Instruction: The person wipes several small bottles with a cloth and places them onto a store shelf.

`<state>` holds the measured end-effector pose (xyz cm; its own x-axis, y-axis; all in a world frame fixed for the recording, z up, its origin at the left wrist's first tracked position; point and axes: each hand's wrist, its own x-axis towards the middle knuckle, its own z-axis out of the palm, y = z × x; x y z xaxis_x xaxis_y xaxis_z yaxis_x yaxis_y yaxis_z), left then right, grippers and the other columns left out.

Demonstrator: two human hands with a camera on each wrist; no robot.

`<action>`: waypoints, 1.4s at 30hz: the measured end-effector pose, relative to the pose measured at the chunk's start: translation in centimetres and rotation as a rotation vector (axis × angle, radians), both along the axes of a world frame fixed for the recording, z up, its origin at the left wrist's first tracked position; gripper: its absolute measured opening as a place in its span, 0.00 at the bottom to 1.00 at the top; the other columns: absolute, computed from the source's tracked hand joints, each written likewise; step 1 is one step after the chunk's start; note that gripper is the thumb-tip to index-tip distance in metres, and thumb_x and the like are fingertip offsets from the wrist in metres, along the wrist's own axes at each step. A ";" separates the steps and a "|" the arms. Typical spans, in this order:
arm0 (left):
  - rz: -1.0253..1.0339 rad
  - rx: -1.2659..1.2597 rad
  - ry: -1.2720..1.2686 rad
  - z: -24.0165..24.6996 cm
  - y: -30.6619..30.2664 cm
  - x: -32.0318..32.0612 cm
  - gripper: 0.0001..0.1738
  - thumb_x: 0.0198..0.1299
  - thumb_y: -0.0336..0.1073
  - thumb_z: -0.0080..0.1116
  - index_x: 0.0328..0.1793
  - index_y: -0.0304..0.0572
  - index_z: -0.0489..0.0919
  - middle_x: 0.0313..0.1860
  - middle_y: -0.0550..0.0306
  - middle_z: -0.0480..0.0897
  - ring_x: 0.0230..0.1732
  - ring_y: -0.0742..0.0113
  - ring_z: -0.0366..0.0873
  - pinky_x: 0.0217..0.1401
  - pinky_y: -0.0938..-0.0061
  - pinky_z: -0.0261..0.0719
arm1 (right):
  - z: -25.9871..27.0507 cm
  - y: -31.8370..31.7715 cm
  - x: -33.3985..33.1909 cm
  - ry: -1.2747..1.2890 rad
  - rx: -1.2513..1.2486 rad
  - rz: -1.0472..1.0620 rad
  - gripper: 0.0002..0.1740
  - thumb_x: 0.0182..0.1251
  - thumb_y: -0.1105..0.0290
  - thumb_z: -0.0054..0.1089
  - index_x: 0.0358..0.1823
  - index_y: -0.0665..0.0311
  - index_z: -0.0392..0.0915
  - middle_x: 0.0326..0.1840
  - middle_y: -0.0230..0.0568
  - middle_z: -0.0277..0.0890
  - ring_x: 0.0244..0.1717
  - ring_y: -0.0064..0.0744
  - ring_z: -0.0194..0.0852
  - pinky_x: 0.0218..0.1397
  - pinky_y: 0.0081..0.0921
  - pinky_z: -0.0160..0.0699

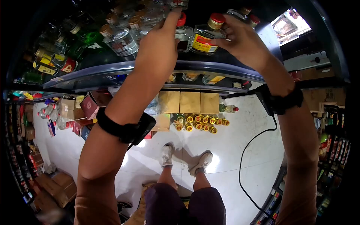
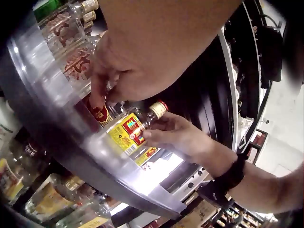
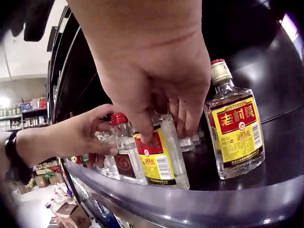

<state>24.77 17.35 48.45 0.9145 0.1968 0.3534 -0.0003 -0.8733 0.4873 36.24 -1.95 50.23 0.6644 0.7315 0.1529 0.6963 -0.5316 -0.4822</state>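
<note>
My right hand grips a flat glass liquor bottle with a yellow-and-red label near the shelf's front edge, fingers and thumb on its sides. Just left of it stands a clear bottle with a red cap and dark label. My left hand holds that one, fingers about its upper part and thumb low on its side, as the right wrist view shows. A second yellow-and-red-labelled bottle stands upright to the right of my right hand.
Clear bottles with tan caps and green bottles crowd the shelf's left side. The shelf's front edge runs below both hands. More bottles sit on a lower shelf. Cartons and gold-capped bottles stand on the floor. A black cable hangs from the right wrist.
</note>
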 end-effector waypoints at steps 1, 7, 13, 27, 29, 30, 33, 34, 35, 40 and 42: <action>-0.029 -0.046 0.048 0.5 -0.2 -0.2 0.35 0.55 0.22 0.56 0.69 0.47 0.62 0.52 0.32 0.75 0.44 0.34 0.78 0.46 0.50 0.78 | -0.4 -0.4 0.1 -0.027 -0.028 0.029 0.31 0.59 0.67 0.69 0.61 0.64 0.65 0.49 0.45 0.76 0.52 0.35 0.78 0.59 0.30 0.79; -0.029 -0.017 -0.354 -1.7 -1.9 -2.0 0.32 0.54 0.23 0.63 0.65 0.56 0.68 0.54 0.41 0.74 0.44 0.44 0.80 0.35 0.60 0.81 | -2.1 -1.4 -1.3 -0.126 0.136 0.004 0.35 0.56 0.69 0.72 0.62 0.61 0.62 0.53 0.45 0.74 0.53 0.34 0.76 0.61 0.29 0.77; -0.197 0.036 -0.525 -4.0 -3.0 -2.1 0.28 0.49 0.22 0.62 0.60 0.42 0.73 0.51 0.46 0.73 0.45 0.47 0.76 0.45 0.60 0.78 | -0.1 -3.5 0.3 -0.522 0.429 0.120 0.34 0.56 0.78 0.69 0.64 0.58 0.62 0.55 0.40 0.73 0.54 0.33 0.75 0.61 0.29 0.76; -0.369 0.101 -0.074 4.7 -3.8 3.2 0.11 0.57 0.25 0.54 0.47 0.36 0.74 0.42 0.43 0.78 0.43 0.42 0.78 0.45 0.56 0.77 | -3.9 -6.8 6.3 0.083 0.442 -0.181 0.29 0.54 0.65 0.75 0.56 0.58 0.70 0.52 0.35 0.74 0.54 0.31 0.74 0.53 0.25 0.77; -0.382 0.093 -0.082 4.7 -4.0 3.6 0.11 0.56 0.24 0.55 0.46 0.36 0.75 0.40 0.43 0.79 0.43 0.42 0.78 0.45 0.56 0.77 | -3.5 -5.3 5.3 0.002 0.330 -0.186 0.22 0.56 0.64 0.73 0.50 0.63 0.74 0.50 0.36 0.76 0.51 0.30 0.75 0.49 0.23 0.76; -0.366 0.060 -0.075 4.9 -4.1 3.6 0.11 0.55 0.24 0.56 0.46 0.36 0.75 0.40 0.43 0.79 0.43 0.42 0.78 0.45 0.57 0.77 | -3.6 -4.8 5.2 0.005 0.331 -0.187 0.22 0.56 0.64 0.73 0.50 0.63 0.74 0.50 0.36 0.76 0.51 0.30 0.75 0.49 0.23 0.76; -0.354 0.048 -0.116 4.7 -4.2 3.6 0.12 0.55 0.23 0.56 0.47 0.36 0.76 0.39 0.42 0.80 0.43 0.42 0.78 0.46 0.57 0.77 | -2.8 -3.1 3.9 -0.292 0.284 -0.064 0.18 0.60 0.68 0.67 0.49 0.68 0.75 0.51 0.42 0.76 0.46 0.33 0.78 0.45 0.25 0.77; -0.358 0.069 -0.165 4.5 -4.2 3.6 0.14 0.54 0.23 0.57 0.48 0.36 0.77 0.40 0.42 0.80 0.43 0.42 0.78 0.46 0.57 0.77 | -1.3 -2.2 2.5 -0.289 0.290 -0.067 0.18 0.60 0.68 0.67 0.49 0.68 0.75 0.51 0.42 0.76 0.46 0.33 0.78 0.45 0.25 0.77; -0.360 0.076 -0.159 4.4 -4.1 3.6 0.14 0.54 0.23 0.57 0.48 0.36 0.77 0.40 0.42 0.80 0.43 0.42 0.78 0.46 0.57 0.77 | 0.2 -1.2 1.1 -0.161 0.204 -0.098 0.23 0.59 0.75 0.64 0.56 0.67 0.70 0.54 0.44 0.75 0.51 0.35 0.76 0.53 0.27 0.74; -0.328 0.069 -0.259 2.2 -3.8 4.1 0.17 0.56 0.29 0.60 0.54 0.43 0.77 0.41 0.46 0.81 0.43 0.45 0.80 0.44 0.59 0.80 | -2.4 -1.1 2.5 -0.290 0.297 -0.086 0.16 0.63 0.73 0.61 0.51 0.69 0.74 0.52 0.43 0.75 0.45 0.34 0.78 0.44 0.25 0.78; -0.307 0.077 -0.284 1.9 -3.5 4.4 0.18 0.56 0.31 0.62 0.54 0.45 0.78 0.40 0.48 0.81 0.43 0.47 0.81 0.43 0.59 0.81 | -2.3 -1.4 1.9 -0.155 0.341 -0.093 0.15 0.65 0.77 0.57 0.53 0.70 0.73 0.52 0.45 0.75 0.45 0.33 0.78 0.43 0.24 0.79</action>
